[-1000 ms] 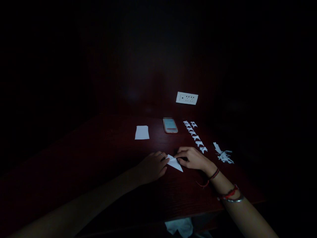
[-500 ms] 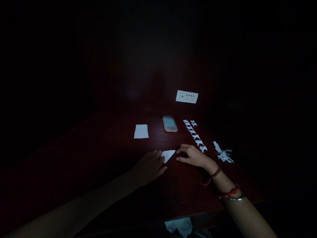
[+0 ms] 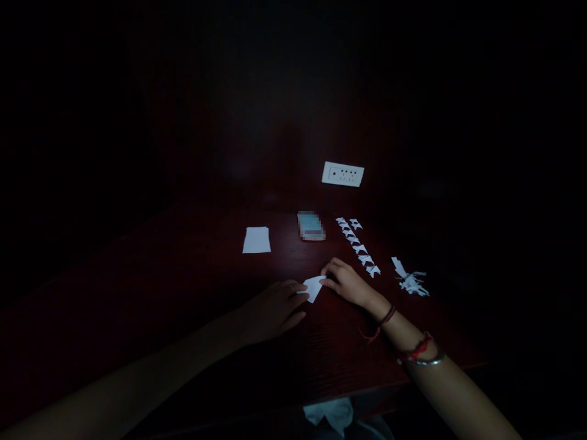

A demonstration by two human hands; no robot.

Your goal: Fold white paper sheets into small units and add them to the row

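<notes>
A small folded white paper (image 3: 314,288) lies on the dark red table between my two hands. My left hand (image 3: 275,308) holds the paper's left end against the tabletop with its fingertips, its thumb apart and lower. At the paper's upper right corner, my right hand (image 3: 346,284) has thumb and forefinger pinched on it. A stack of white paper squares (image 3: 257,240) lies further back on the left. Beyond my right hand runs a slanting row of small folded paper pieces (image 3: 359,247), with one more piece (image 3: 356,224) beside its far end.
A phone (image 3: 310,225) with a blurred screen lies at the back of the table (image 3: 206,263). A loose pile of paper strips (image 3: 410,282) is on the right. A white socket plate (image 3: 343,174) is on the wall. Pale cloth (image 3: 330,412) shows below the front edge.
My right thumb and forefinger have closed on the paper's right corner. My left fingers have shifted slightly on the paper, showing a different outline. The whole view has shifted a little.
</notes>
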